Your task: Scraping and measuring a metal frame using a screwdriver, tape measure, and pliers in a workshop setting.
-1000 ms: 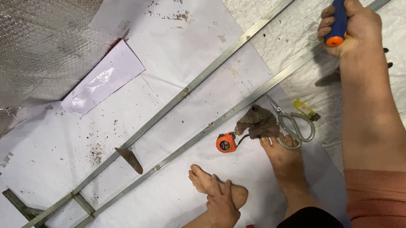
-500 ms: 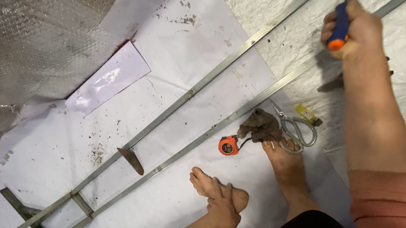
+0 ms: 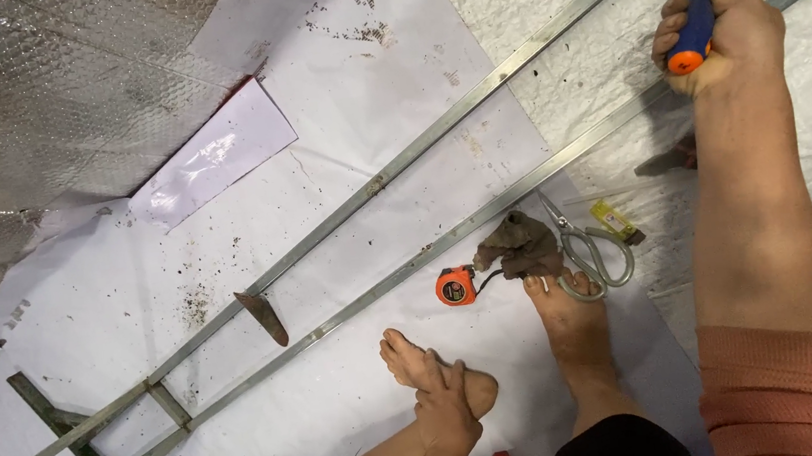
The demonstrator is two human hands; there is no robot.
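Two metal rails point(image 3: 390, 174) lie on the floor sheet; right hand point(image 3: 722, 29) fisted round a screwdriver point(image 3: 692, 27) at the far rail, left hand point(image 3: 445, 410) clasping a foot.

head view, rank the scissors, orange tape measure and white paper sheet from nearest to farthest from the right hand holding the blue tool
Measured from the right hand at top right:
1. Scissors, below the hand, by the foot.
2. Orange tape measure, further left, just past the dark rag.
3. White paper sheet, far left, across both metal rails.
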